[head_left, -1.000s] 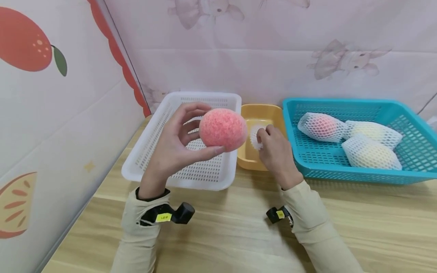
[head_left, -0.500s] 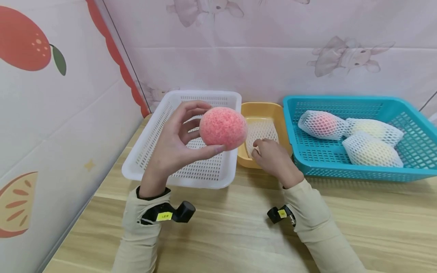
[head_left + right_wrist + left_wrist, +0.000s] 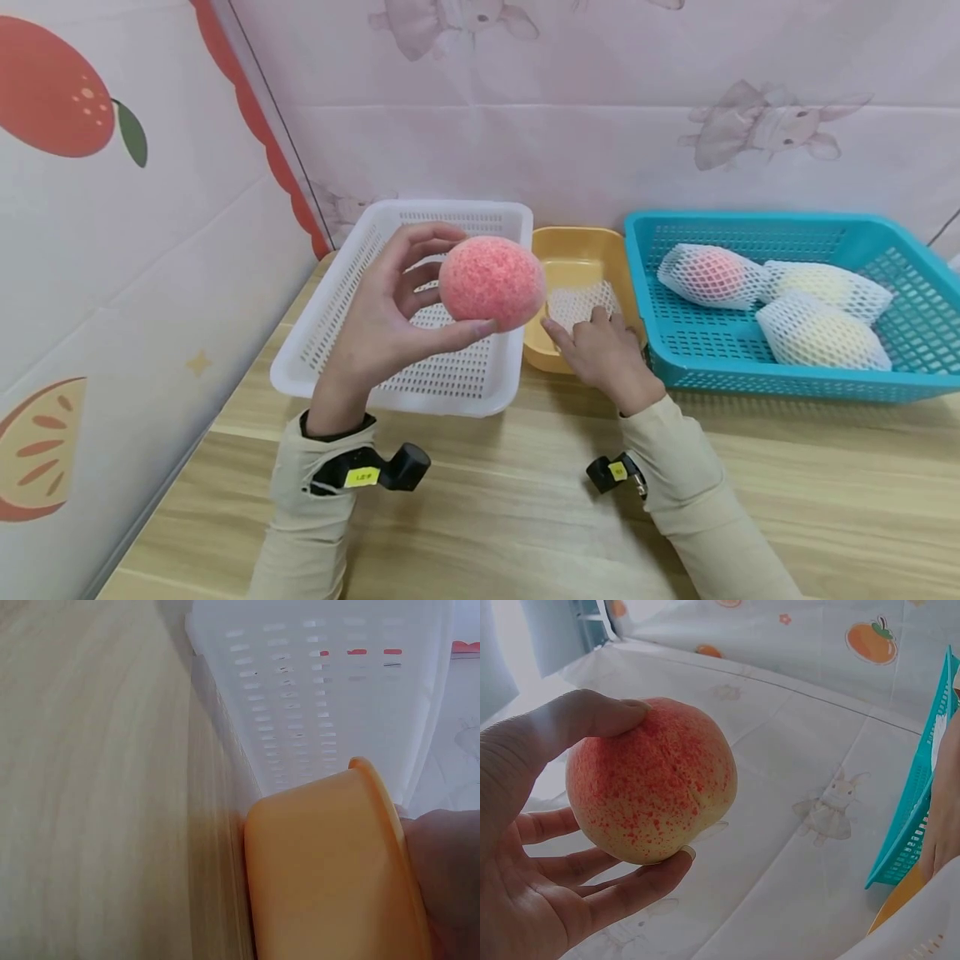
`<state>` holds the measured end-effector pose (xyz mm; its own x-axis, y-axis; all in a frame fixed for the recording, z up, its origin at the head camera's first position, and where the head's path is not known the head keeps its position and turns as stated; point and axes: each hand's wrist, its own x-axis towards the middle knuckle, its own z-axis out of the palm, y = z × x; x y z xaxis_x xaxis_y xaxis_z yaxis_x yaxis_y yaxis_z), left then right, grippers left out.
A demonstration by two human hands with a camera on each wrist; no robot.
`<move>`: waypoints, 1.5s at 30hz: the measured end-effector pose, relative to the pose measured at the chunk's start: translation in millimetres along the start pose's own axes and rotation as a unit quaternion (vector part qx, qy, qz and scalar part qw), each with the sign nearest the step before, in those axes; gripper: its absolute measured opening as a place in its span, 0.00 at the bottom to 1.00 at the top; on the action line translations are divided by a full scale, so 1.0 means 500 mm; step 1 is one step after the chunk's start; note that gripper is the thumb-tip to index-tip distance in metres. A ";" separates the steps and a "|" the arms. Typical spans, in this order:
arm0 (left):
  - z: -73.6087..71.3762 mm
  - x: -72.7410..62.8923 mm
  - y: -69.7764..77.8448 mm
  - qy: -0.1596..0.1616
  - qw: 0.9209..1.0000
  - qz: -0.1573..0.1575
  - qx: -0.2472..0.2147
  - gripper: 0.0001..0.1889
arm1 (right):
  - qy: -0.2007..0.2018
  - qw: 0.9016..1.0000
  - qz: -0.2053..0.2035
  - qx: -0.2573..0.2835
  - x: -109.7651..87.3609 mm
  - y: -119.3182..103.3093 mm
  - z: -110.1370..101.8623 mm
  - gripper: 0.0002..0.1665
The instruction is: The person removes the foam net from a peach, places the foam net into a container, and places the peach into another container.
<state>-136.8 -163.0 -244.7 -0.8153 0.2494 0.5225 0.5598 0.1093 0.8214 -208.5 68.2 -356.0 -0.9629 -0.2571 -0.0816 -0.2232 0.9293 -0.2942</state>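
My left hand [image 3: 375, 321] holds a pink-red peach [image 3: 492, 283] above the white basket [image 3: 435, 400], thumb on one side and fingers on the other. In the left wrist view the peach [image 3: 656, 780] shows red speckles over pale yellow skin. My right hand [image 3: 609, 354] reaches into a yellow bin [image 3: 573, 271], its fingers over a white foam net sleeve [image 3: 581, 304] that lies flattened inside. From the right wrist, the bin's outer wall [image 3: 330, 870] hides most of that hand [image 3: 450, 859].
A teal basket [image 3: 720, 379] stands right of the yellow bin. In it lie a pink fruit in a foam net [image 3: 711, 275] and two pale yellow ones in nets [image 3: 821, 333]. A patterned wall sheet [image 3: 585, 158] rises behind; the wooden table [image 3: 487, 500] extends in front.
The foam net, bunched at my right fingers a second ago, now lies spread in the yellow bin. The right fingers have let go and straightened somewhat. The left hand and peach stay put.
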 end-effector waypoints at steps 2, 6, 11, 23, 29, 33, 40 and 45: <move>0.000 0.000 0.000 0.000 1.000 0.002 0.002 0.38 | 0.005 1.000 0.003 -0.008 0.001 -0.002 0.000 0.47; -0.001 0.001 -0.001 -0.001 1.000 0.005 0.005 0.39 | -0.004 1.000 0.003 -0.013 0.003 -0.002 -0.001 0.47; 0.000 0.000 -0.002 -0.004 1.000 0.006 0.006 0.39 | -0.019 1.000 0.004 -0.001 0.003 -0.001 -0.001 0.48; 0.003 0.000 -0.002 -0.005 1.000 -0.002 0.008 0.38 | -0.047 0.998 0.000 0.030 0.011 0.005 -0.009 0.43; 0.003 0.000 -0.005 -0.003 1.000 -0.008 0.010 0.39 | -0.040 0.999 -0.005 0.021 0.012 0.008 -0.008 0.43; 0.004 0.003 -0.012 -0.008 1.000 -0.014 0.003 0.38 | -0.023 0.999 0.005 0.027 0.011 0.010 -0.008 0.38; -0.005 0.003 -0.029 0.002 0.999 -0.040 0.018 0.38 | 0.056 0.998 0.009 0.016 0.005 -0.005 -0.018 0.24; -0.012 0.006 -0.031 0.010 0.999 -0.047 0.024 0.38 | 0.145 0.989 -0.015 0.037 -0.004 -0.033 -0.039 0.20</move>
<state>-148.9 -169.6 -254.7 -0.8674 0.2163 0.4482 0.4864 0.1775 0.8555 -205.7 58.4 -332.6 -0.9613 -0.1872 0.2022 -0.2510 0.8978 -0.3620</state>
